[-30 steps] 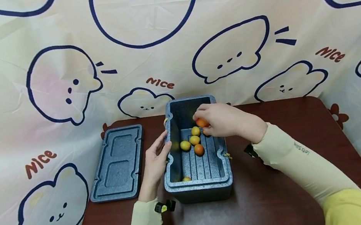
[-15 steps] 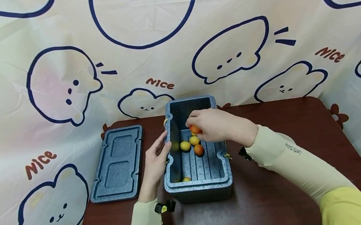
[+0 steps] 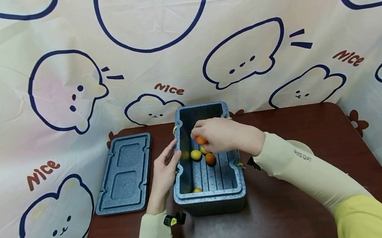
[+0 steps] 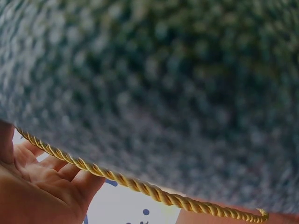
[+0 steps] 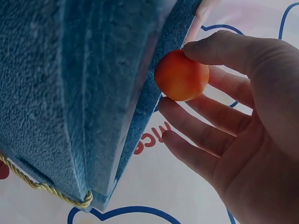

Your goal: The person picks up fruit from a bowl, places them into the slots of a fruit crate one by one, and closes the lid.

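Note:
A deep blue-grey box (image 3: 211,194) stands lidless on the table, with small yellow and orange fruits inside. My right hand (image 3: 224,133) is inside the box opening and pinches a small round orange-red fruit (image 5: 182,75) between thumb and fingertips. Near that hand lie a yellow fruit (image 3: 195,155) and a darker orange fruit (image 3: 210,159); another yellow one is partly hidden by the hand. My left hand (image 3: 163,172) rests on the box's left rim with fingers fairly straight. In the left wrist view, its fingers lie behind a twisted gold cord (image 4: 135,183) along the box wall.
The matching lid (image 3: 125,174) lies flat on the brown table (image 3: 275,213), left of the box. One more yellow fruit (image 3: 197,190) sits at the box's near end, mostly behind the wall. A printed cloth (image 3: 183,66) hangs behind the table.
My right hand has moved left and slightly nearer across the box, carrying the orange-red fruit; it now covers the farther yellow fruits. My left hand has stayed at the rim.

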`<action>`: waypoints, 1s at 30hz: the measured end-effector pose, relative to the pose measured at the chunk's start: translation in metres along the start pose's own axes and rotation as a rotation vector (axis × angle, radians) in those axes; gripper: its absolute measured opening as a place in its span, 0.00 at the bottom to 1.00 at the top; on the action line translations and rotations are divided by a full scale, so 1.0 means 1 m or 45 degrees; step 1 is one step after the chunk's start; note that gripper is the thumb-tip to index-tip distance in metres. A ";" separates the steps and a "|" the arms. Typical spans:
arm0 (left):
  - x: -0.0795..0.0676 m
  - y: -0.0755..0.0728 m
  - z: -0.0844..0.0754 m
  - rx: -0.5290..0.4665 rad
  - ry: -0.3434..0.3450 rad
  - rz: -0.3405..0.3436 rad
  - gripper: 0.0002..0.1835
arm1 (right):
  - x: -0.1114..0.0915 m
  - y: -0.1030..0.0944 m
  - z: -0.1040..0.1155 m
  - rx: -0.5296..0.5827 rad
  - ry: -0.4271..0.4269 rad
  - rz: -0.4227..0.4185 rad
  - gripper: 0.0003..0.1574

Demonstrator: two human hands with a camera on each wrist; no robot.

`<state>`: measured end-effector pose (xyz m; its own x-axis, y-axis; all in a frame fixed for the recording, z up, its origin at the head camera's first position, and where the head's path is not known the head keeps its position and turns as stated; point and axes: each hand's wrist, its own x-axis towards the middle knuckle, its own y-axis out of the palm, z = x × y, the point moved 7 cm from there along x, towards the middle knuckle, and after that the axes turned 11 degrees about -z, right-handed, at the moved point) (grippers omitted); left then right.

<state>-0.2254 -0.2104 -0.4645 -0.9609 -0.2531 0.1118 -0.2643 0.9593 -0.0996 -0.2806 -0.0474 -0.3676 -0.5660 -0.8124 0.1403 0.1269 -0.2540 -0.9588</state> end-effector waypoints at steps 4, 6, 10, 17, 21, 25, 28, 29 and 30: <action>0.000 0.000 0.001 -0.002 0.007 0.002 0.25 | 0.001 0.004 0.002 0.004 -0.006 0.020 0.24; 0.000 0.000 0.001 0.001 0.013 0.001 0.25 | 0.001 0.005 0.002 0.004 -0.003 0.027 0.24; 0.000 0.000 0.001 -0.001 0.023 0.000 0.25 | 0.002 0.006 0.004 0.004 -0.009 0.028 0.24; 0.000 0.000 0.001 -0.009 0.017 0.001 0.25 | 0.002 0.008 0.005 -0.001 -0.010 0.043 0.25; 0.000 0.000 0.001 -0.009 0.012 0.001 0.25 | 0.001 0.008 0.004 -0.019 0.015 0.062 0.25; 0.000 0.000 0.001 -0.002 0.014 -0.003 0.25 | -0.004 0.005 0.001 -0.007 0.036 0.045 0.26; 0.000 0.000 0.000 0.000 0.012 -0.005 0.25 | -0.012 -0.001 -0.003 0.011 0.066 0.011 0.27; 0.000 0.000 0.000 -0.003 0.010 -0.005 0.25 | -0.016 -0.002 -0.006 0.017 0.081 -0.003 0.27; 0.000 0.000 0.000 -0.002 0.007 -0.009 0.25 | -0.019 -0.005 -0.009 0.029 0.095 -0.020 0.26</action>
<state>-0.2251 -0.2108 -0.4644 -0.9585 -0.2594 0.1183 -0.2712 0.9576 -0.0972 -0.2776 -0.0259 -0.3677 -0.6271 -0.7670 0.1359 0.1352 -0.2791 -0.9507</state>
